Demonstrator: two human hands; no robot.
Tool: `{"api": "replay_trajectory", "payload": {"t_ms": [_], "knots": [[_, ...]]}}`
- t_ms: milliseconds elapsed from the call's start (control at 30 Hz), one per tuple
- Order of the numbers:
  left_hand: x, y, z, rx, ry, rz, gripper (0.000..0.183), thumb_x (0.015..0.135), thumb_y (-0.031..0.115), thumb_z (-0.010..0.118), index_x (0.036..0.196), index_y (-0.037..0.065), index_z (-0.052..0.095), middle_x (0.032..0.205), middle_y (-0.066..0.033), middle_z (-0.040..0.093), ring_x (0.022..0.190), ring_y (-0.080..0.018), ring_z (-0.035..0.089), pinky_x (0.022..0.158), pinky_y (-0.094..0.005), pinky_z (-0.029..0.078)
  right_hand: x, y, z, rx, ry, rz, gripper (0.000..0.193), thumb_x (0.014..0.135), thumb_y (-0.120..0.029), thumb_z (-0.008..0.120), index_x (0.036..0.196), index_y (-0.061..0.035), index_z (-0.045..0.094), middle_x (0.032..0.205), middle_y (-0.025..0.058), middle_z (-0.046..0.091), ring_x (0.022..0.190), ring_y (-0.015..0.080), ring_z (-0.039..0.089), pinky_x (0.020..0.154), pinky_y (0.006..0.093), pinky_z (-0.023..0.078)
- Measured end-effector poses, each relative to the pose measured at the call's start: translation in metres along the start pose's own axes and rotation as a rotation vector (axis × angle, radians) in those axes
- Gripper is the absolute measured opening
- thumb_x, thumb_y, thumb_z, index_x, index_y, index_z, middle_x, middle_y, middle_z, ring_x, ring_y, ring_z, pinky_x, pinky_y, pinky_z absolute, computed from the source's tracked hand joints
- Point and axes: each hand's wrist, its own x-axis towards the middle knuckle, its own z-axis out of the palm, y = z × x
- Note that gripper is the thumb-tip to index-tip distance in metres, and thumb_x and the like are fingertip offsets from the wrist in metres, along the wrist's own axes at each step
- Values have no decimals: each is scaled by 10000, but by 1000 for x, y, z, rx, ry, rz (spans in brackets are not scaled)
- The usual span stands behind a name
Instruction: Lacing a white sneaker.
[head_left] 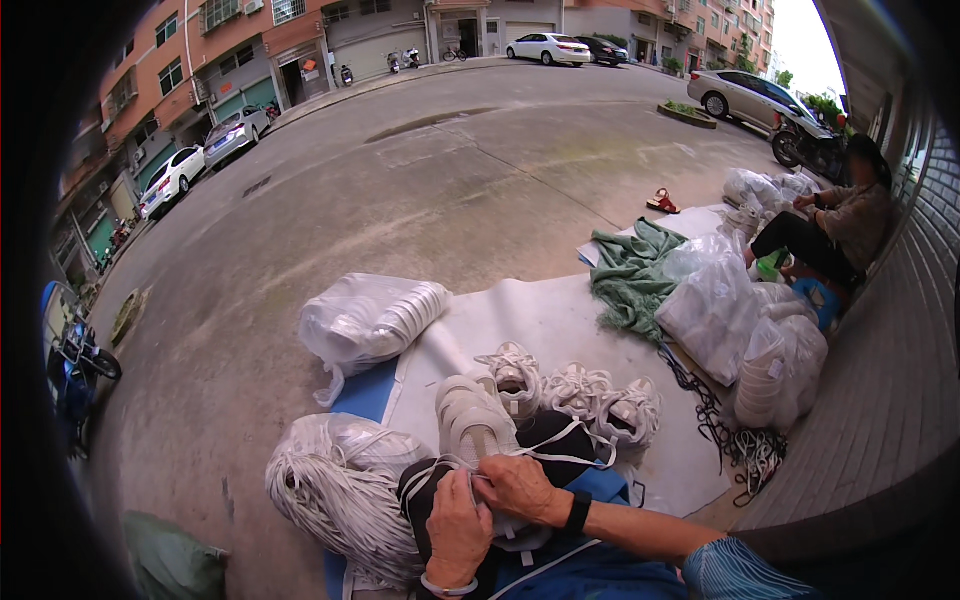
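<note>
A pale beige sneaker (476, 418) rests on my lap, its toe pointing away from me. At its lacing, my left hand (458, 530) and my right hand (520, 487) meet with fingers pinched on the white shoelace (548, 458). The exact lace ends between the fingertips are hidden. One loose length of lace loops to the right over my dark trouser leg. Beyond the lap, several matching sneakers (572, 390) with laces in them stand on a white sheet (540, 315). A large bundle of white laces (335, 500) lies to my left.
A clear plastic bag of shoe parts (372, 322) sits ahead on the left. More bags (712, 310), a green cloth (638, 275) and dark cords (712, 410) lie to the right. Another person (845, 220) sits at the far right by the ribbed wall (880, 400). Parked cars line the street.
</note>
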Motion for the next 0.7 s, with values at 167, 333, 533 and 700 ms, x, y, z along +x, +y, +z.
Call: {"api": "replay_trajectory", "payload": {"t_ms": [167,333,533,700], "knots": [[0,-2,6,41,-20,-67,449,801,13,591,1231,-77,502,1142,-252,568,1082,-436,559,912,-460,474,0,0,0,7,0,-13,260,867,-297,635,807,-44,614,776,177,650,708,383,657,608,484,523],[1,-8,17,82,54,-54,416,831,10,585,1231,-66,503,1150,-246,555,1037,-429,581,877,-461,497,1,0,1,-1,-11,0,260,846,-294,658,801,-40,624,768,177,657,721,371,657,633,471,521],[0,-9,19,141,64,15,440,845,-11,571,1272,-65,483,1145,-233,552,1003,-408,594,806,-431,528,1,-3,2,-43,-53,19,261,863,-306,649,837,-48,618,797,172,656,747,376,658,637,484,518],[1,-6,19,231,-28,-17,495,836,-3,586,1310,-64,459,1151,-217,551,998,-396,595,788,-422,539,1,-4,-1,-78,-72,-33,270,902,-281,597,862,-15,621,817,203,665,737,400,670,628,483,535]]}}
